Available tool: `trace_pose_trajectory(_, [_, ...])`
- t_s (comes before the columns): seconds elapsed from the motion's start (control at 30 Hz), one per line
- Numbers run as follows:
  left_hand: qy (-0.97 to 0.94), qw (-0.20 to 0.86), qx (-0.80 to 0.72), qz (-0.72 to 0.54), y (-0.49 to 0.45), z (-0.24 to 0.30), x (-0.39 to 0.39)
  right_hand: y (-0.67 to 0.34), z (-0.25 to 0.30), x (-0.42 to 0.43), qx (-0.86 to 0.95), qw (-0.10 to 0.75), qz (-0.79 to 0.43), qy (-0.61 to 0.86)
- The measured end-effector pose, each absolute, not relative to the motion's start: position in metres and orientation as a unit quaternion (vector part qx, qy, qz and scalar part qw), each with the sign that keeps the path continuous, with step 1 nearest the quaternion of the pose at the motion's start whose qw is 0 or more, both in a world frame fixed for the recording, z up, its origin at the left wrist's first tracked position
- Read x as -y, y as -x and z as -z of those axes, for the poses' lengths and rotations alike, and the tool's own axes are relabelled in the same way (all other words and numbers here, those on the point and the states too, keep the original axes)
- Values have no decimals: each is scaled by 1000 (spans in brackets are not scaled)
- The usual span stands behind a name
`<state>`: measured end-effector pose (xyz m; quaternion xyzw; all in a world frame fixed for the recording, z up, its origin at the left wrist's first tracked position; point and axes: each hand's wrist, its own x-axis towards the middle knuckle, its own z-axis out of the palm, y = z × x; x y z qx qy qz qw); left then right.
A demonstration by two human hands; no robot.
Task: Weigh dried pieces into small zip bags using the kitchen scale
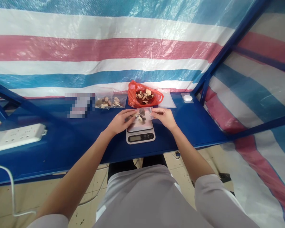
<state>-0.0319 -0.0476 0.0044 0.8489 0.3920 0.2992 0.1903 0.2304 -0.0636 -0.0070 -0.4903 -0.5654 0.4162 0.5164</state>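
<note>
A clear plastic zip bag (141,116) with several pale, dark-edged dried slices inside is held between my two hands, over the plate of a white kitchen scale (141,138). My left hand (121,121) has its fingers closed on the bag's left side. At the right edge, my right hand (165,117) pinches the bag between thumb and fingers. Whether the bag rests on the scale plate or hangs just above it, I cannot tell. Right behind it stands an open red plastic bag (132,95) full of similar dried slices (144,95).
Two filled clear bags (103,102) (118,102) lie left of the red bag. Flat clear bags (166,100) and a small packet with a white oval item (187,98) lie right. A white power strip (23,136) sits left on the blue table (68,142).
</note>
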Motion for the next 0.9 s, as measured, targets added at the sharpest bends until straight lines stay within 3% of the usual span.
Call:
trace_pose_trajectory(0.27, [-791, 251, -410, -379, 17, -24, 33, -225, -43, 51, 704, 460, -344, 418])
trace_pose_trajectory(0.6, [-589, 565, -398, -419, -4, -54, 17, -223, -74, 20, 793, 415, -262, 361])
trace_pose_trajectory(0.77, [-500, 632, -402, -434, -9, -52, 19, -226, -65, 11, 776, 429, -268, 378])
trace_pose_trajectory(0.9, [-427, 641, -399, -498, -18, -44, 24, -224, -47, 4, 696, 486, -339, 406])
